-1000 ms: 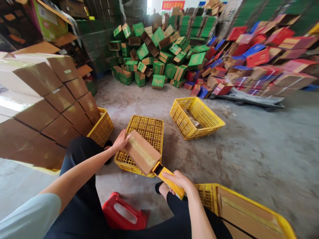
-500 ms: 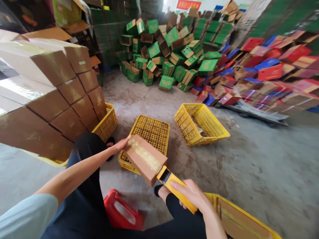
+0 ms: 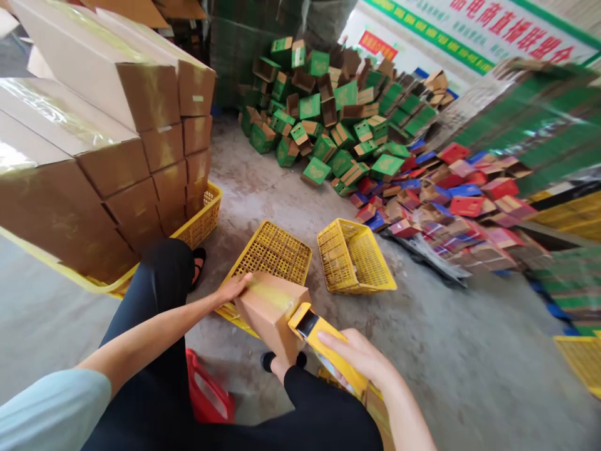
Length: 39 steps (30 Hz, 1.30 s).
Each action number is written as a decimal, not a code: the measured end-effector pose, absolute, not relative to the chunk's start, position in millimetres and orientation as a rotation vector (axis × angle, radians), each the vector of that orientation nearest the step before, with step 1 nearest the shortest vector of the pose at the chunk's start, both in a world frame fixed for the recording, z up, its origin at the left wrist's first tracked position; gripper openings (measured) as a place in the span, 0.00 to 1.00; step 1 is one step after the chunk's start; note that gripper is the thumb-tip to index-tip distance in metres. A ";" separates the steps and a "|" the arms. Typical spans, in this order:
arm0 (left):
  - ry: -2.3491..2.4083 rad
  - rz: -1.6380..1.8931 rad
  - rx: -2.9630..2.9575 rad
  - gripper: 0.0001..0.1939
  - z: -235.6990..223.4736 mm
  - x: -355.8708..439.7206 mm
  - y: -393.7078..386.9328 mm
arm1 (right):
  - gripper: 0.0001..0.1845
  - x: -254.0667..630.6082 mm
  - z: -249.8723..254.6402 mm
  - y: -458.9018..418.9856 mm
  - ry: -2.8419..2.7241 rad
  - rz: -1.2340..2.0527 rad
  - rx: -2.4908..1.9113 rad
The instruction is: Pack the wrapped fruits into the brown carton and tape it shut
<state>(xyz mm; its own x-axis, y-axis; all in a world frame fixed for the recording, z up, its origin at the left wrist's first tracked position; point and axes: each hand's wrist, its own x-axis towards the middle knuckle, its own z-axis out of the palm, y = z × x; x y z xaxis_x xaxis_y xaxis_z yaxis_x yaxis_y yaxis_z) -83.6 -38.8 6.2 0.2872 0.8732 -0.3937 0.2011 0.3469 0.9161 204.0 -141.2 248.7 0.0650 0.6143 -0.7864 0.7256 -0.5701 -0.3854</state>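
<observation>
My left hand (image 3: 235,288) grips the far left edge of a brown cardboard box (image 3: 265,316), fingers over its top. A shiny strip of tape runs along the box's upper face. The box is tilted above an upturned yellow plastic crate (image 3: 277,250); whether it rests on the crate I cannot tell. In my right hand (image 3: 359,357) is a yellow tape dispenser (image 3: 323,338), my fingers wrapped round its body. Its head touches the box's near right edge, at the end of the tape strip.
Stacked cartons (image 3: 126,156) fill a yellow crate on the left. Another yellow crate (image 3: 338,257) stands ahead. A red plastic object (image 3: 209,391) lies between my legs. Green boxes (image 3: 319,150) and red and blue boxes (image 3: 451,207) are heaped farther back.
The box has tilted, showing more of its near end. The dispenser has moved slightly up and left with the box's edge. My view has swung and rolled, bringing a wall banner in.
</observation>
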 end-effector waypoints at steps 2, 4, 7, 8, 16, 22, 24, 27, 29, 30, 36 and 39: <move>1.164 0.716 1.234 0.44 32.1 -85.1 -34.3 | 0.33 193.7 245.3 -128.4 1.430 -1.565 2.214; 0.970 0.869 1.458 0.41 63.9 -86.4 -31.3 | 0.32 182.9 240.0 -115.2 1.471 -1.600 2.212; 0.686 0.948 1.753 0.36 107.2 -88.2 -29.4 | 0.30 166.8 231.1 -95.9 1.515 -1.629 2.245; 0.634 0.944 1.862 0.35 116.9 -88.7 -29.1 | 0.29 162.1 228.7 -90.3 1.526 -1.632 2.255; 0.642 0.710 2.434 0.46 114.6 -97.5 -21.3 | 0.28 146.9 228.9 -74.3 1.575 -1.554 2.290; 0.668 0.725 2.629 0.48 108.6 -103.7 -16.8 | 0.26 141.3 232.6 -77.9 1.556 -1.584 2.291; 0.682 0.727 2.676 0.48 106.0 -103.4 -16.2 | 0.26 140.4 232.4 -78.6 1.563 -1.605 2.275; 0.693 0.738 2.699 0.50 101.4 -103.6 -14.2 | 0.27 143.1 232.4 -80.9 1.584 -1.653 2.245; 0.715 0.748 2.677 0.50 99.5 -105.6 -11.5 | 0.28 148.7 233.4 -84.5 1.597 -1.677 2.224; 0.729 0.747 2.660 0.49 99.0 -107.2 -9.9 | 0.29 152.5 234.3 -87.2 1.607 -1.675 2.217; 0.711 0.722 2.610 0.51 99.8 -113.2 -3.6 | 0.31 171.5 237.1 -106.3 1.601 -1.656 2.234; 0.670 0.714 2.645 0.49 100.3 -113.1 -4.6 | 0.31 172.4 232.1 -109.4 1.573 -1.656 2.265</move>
